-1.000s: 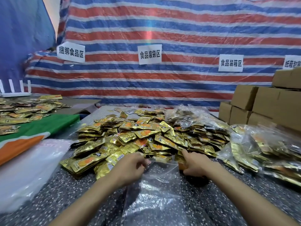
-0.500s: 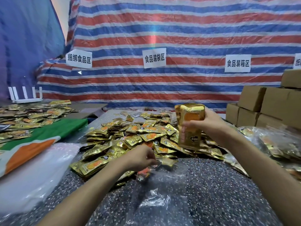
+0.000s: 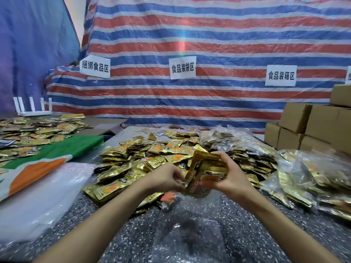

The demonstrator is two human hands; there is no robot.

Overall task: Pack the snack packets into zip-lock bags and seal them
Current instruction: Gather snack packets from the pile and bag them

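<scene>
Just the one cam here, riding on the person's head and looking forward and down across the speckled desk [image 3: 296, 209]. Both forearms are coming in from the bottom edge, and the left hand [image 3: 163, 178] and right hand [image 3: 232, 182] are sitting close in, a bit below centre, with the clear zip-lock bag [image 3: 190, 240] lying nearest the lens. The wide lens is also catching the heap of snack packets [image 3: 133, 168] just past the hands, the striped tarp [image 3: 209, 35] hanging straight ahead at the back, and cardboard boxes [image 3: 313, 128] sitting at the far right edge.
</scene>
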